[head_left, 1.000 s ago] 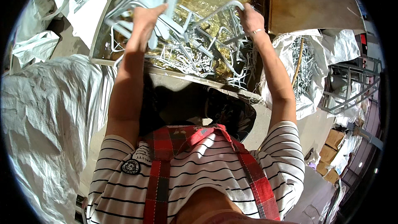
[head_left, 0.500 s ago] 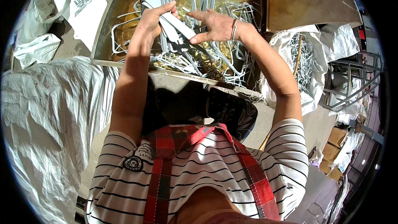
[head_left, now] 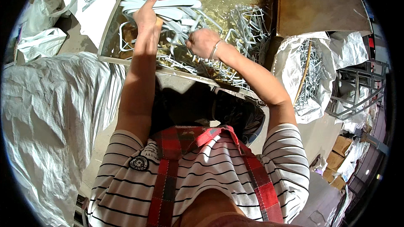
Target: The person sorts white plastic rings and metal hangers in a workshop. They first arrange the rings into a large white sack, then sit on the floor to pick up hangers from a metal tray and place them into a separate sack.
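My left hand (head_left: 147, 16) is closed around a bundle of light grey, flat bent metal strips (head_left: 181, 3), thumb on top, their ends fanned out. The bundle is held over a metal trough (head_left: 176, 74) with wet, yellowish-brown contents. Lower and to the right, my right hand (head_left: 204, 43) is curled up beside the hanging ends of the strips. Its fingertips are partly hidden and slightly blurred, so what they grip cannot be made out. Many bent grey metal pieces (head_left: 252, 25) lie tangled in the trough, at its right side and along its near edge.
A white sack (head_left: 286, 80) right of the trough holds thin metal pieces (head_left: 315, 80) and a stick (head_left: 305, 69). Behind it is a brown-stained metal panel (head_left: 322, 8). A large white woven sheet (head_left: 54, 117) covers the left side. Cardboard boxes (head_left: 336, 155) and a metal frame (head_left: 357, 90) are farther right.
The strips in my left hand have swung from pointing down and right to nearly level and fanned. My right hand went from spread fingers to curled, moving slightly nearer me and left.
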Demonstrator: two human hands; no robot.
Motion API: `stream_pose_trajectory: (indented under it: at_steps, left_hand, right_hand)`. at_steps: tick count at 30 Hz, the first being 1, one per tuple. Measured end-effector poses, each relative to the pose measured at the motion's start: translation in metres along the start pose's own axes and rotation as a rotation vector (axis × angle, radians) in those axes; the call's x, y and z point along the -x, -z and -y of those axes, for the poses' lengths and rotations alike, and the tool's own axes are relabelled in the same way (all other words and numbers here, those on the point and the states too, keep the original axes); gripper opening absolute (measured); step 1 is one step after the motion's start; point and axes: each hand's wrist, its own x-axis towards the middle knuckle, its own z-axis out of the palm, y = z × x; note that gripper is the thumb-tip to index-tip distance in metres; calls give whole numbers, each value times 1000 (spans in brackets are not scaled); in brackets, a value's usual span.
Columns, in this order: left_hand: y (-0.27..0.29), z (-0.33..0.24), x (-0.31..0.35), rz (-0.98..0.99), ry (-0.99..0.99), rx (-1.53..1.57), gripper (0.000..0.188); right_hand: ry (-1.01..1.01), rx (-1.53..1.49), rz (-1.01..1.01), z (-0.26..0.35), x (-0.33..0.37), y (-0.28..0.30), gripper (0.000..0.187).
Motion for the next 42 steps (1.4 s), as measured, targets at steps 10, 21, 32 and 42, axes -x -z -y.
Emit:
stream_pose_trajectory:
  at_steps: [10, 21, 32, 42]
  left_hand:
    - [-11, -2, 7, 109, -301, -354, 17]
    - [15, -18, -9, -27, -1, 174, 20]
    - [7, -28, 4, 210, 59, -271, 19]
    - [-20, 22, 64, 654, -7, -720, 24]
  right_hand:
    - [256, 356, 28, -1, 56, -2, 13]
    - [-58, -1885, -97, -56, -24, -47, 24]
    - [-121, 520, 89, -83, 100, 5, 22]
    - [-610, -783, -663, -196, 199, 62, 92]
